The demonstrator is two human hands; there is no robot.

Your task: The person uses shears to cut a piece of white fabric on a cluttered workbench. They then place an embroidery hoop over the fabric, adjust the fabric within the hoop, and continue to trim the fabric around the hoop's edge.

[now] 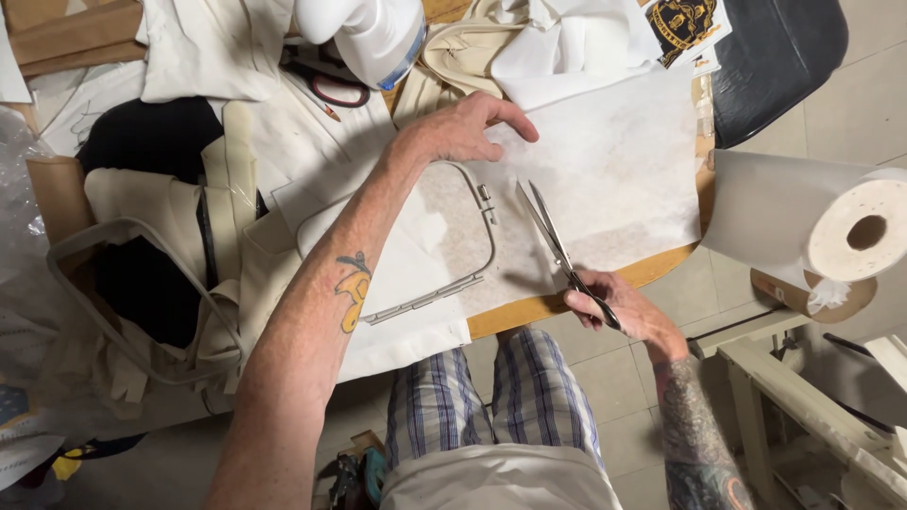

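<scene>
Centre frame, the left hand [468, 127] presses flat, fingers spread, on the thin, limp white backing sheet [614, 161] while the right hand [619, 307] grips the scissors [557, 247], which likely cut best with the sheet held taut near the blades.

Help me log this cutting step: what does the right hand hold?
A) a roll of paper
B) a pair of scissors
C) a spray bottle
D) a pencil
B: the right hand grips the dark handles of the scissors, blades open over the white sheet.
</scene>
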